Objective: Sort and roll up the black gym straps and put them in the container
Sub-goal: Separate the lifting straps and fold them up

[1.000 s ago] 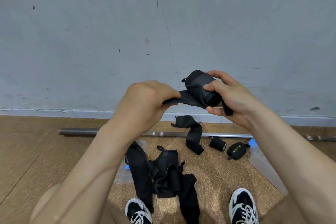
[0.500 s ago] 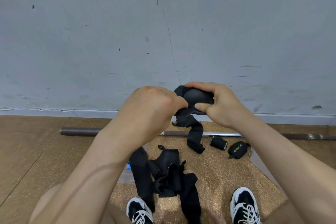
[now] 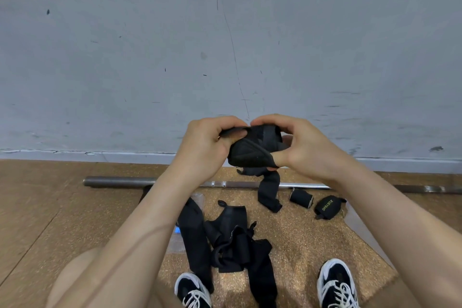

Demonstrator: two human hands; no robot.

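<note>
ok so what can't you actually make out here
Head view only:
- strap pile: tangled, count unclear.
- right clear plastic piece: mostly behind the right forearm.
- left clear plastic piece: under the left forearm and strap pile; which is the container, unclear.
- held strap roll: end covered by left hand and right hand.

Your speckled brown cork-like floor (image 3: 300, 237) carries a grey metal bar (image 3: 120, 181) along the wall, with a loose black fabric strap (image 3: 268, 192) lying across it. Beside that strap sit a small rolled black strap (image 3: 300, 198) and a rolled black strap with yellow lettering (image 3: 328, 207). A tangled heap of black straps (image 3: 230, 240) lies nearer you.
</note>
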